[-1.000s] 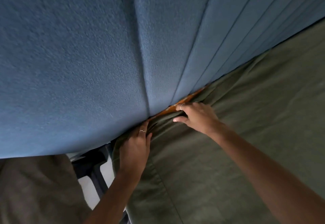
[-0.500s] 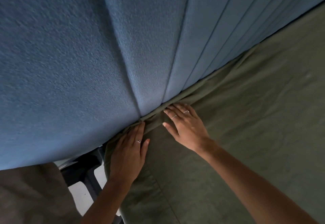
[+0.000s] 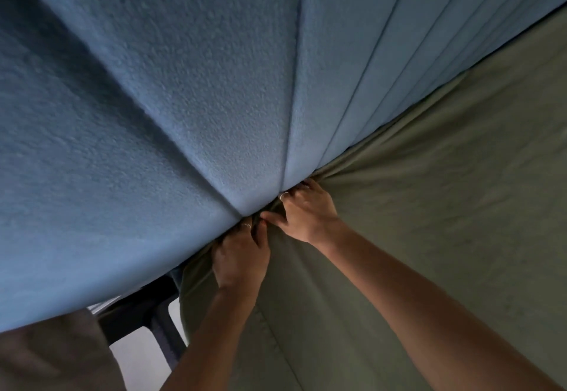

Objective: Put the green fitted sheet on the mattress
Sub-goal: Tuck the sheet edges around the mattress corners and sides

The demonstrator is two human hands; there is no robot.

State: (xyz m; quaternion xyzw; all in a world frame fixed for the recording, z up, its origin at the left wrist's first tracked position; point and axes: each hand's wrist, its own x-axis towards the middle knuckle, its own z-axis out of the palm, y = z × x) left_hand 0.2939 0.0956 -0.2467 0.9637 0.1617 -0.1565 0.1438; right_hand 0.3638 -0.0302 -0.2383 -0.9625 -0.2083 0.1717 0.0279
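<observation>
The green fitted sheet (image 3: 429, 206) covers the mattress, which is hidden beneath it, across the right and lower part of the view. My left hand (image 3: 241, 255) and my right hand (image 3: 306, 212) sit side by side at the mattress corner, where the sheet meets the blue padded headboard (image 3: 153, 114). Both hands have curled fingers dug into the gap, gripping bunched sheet. The fingertips are hidden in the gap. Tight folds fan out from my right hand across the sheet.
The headboard, with vertical padded panels, fills the upper left and leans over the mattress edge. A dark bed frame leg (image 3: 144, 308) and pale floor (image 3: 138, 357) show below the corner. Grey-brown fabric (image 3: 49, 357) lies at the bottom left.
My hands lay flat on the sheet half a second ago; now both have curled and pushed into the gap by the headboard, and the sheet is pulled into tight folds. The orange patch is covered.
</observation>
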